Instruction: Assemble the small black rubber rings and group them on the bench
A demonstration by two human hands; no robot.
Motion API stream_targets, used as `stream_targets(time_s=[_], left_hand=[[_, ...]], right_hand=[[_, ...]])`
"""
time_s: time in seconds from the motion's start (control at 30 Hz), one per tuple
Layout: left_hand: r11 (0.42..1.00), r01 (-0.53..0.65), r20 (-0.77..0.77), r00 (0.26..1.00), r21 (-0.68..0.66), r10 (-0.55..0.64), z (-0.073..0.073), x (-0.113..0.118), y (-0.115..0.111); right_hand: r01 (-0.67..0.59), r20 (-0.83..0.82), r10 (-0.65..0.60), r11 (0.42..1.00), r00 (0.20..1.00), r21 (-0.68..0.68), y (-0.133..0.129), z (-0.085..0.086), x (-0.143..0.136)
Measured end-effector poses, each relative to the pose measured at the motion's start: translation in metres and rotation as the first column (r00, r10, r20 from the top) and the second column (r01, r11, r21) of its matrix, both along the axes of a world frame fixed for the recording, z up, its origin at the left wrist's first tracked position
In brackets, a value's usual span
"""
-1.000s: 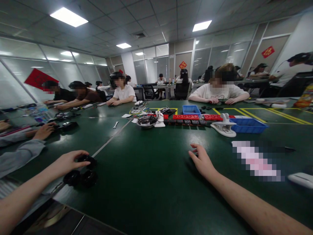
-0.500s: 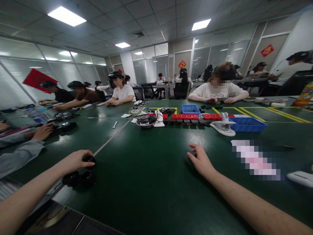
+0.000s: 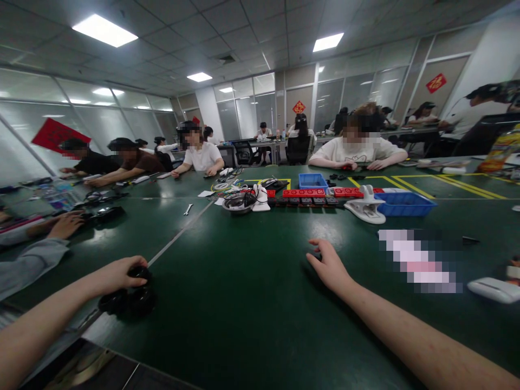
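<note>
At the left of the green table [image 3: 227, 303], my left hand [image 3: 122, 273] has its thumb and fingers closed round a round black object [image 3: 140, 273]. Two more black round objects, one at the left [image 3: 114, 302] and one at the right [image 3: 142, 301], lie just below that hand, close together. My right hand [image 3: 327, 262] rests over the table right of the middle, its fingers apart. Something small and dark shows by its fingers, too small to make out; I cannot tell whether the hand touches it.
Farther back stand a row of red and black blocks [image 3: 306, 193], a white clamp [image 3: 368, 208], blue trays [image 3: 406, 203] and a bowl of cables [image 3: 239, 202]. A wrench [image 3: 188, 209] lies at the left. Another person's hand [image 3: 67, 223] is at the left edge.
The whole view has shifted slightly. My left hand still grips the black object, which now appears nearer to the other two. My right hand looks much the same.
</note>
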State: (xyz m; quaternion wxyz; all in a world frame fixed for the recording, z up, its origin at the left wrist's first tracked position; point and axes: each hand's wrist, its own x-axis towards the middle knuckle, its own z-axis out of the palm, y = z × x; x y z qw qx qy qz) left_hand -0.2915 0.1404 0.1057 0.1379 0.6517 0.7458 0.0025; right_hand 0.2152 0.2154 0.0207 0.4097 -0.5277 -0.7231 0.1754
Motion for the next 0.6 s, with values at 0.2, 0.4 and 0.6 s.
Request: stream_targets(time_s=[0.2, 0.4, 0.6], left_hand=[[0.999, -0.005, -0.044, 0.999, 0.053, 0.007, 0.014, 0.000, 0.000], [0.924, 0.178, -0.158, 0.979, 0.337, -0.130, 0.057, 0.092, -0.002], [0.770, 0.586, 0.096, 0.777, 0.253, -0.623, 0.019, 0.245, 0.008]], right_hand=[[0.005, -0.021, -0.004, 0.999, 1.000, 0.053, -0.004, 0.004, 0.001], [-0.016, -0.043, 0.024, 0.985, 0.999, 0.174, -0.013, 0.015, -0.007], [0.013, -0.060, 0.013, 0.913, 0.998, 0.407, -0.058, 0.091, 0.010]])
